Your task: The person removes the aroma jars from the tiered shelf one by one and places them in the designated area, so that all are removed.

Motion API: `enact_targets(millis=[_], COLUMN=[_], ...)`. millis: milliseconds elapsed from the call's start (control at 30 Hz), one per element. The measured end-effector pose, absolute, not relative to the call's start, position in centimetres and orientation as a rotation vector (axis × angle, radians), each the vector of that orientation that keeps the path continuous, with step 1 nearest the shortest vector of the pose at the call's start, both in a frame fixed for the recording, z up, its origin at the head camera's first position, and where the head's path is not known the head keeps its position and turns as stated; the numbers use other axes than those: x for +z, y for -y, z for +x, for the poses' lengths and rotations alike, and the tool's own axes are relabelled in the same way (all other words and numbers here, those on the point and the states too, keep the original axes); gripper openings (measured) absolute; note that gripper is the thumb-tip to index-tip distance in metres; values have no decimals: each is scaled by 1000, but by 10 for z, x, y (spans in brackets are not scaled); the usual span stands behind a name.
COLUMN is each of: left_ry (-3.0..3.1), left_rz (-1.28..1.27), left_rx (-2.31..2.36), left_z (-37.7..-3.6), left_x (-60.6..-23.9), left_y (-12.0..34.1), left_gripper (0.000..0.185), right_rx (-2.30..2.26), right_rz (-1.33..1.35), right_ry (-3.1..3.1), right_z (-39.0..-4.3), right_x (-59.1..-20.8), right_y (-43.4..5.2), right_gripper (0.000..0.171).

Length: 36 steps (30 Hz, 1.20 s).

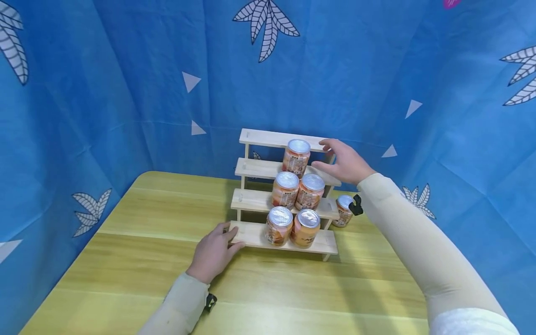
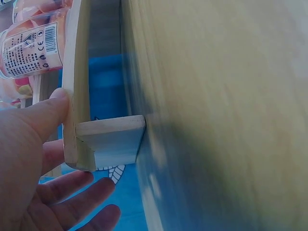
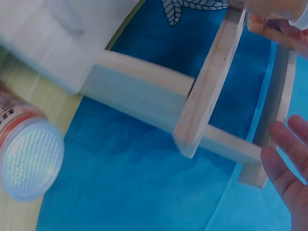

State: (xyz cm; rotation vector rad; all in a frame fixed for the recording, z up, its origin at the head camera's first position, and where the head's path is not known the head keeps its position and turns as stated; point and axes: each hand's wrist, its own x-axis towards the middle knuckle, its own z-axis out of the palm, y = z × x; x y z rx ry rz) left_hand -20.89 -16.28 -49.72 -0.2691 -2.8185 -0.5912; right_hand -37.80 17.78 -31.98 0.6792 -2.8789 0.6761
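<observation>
On the bench, a four-tiered wooden stand bears five cans — two, two and one, counting upward. The left hand pinches its lower left corner; the right hand, fingers parted, is at the upper right end — contact unclear. A sixth can stands right of it, on the bench.

left grip against wooden shelf
</observation>
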Motion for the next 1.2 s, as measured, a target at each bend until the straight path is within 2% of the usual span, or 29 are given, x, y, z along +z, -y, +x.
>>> enact_targets(millis=[767,1200], left_ry=[2825,2844], left_rz=[-274,-271], left_rx=[-614,-618], left_z=[-206,-207], left_x=[-497,-494], left_y=[164,165], left_gripper=[57,57], right_rx=[787,780], right_rz=[808,818], right_ry=[2882,2913], right_z=[-380,-384], right_x=[-314,-314], right_y=[-143,-126], right_gripper=[94,90])
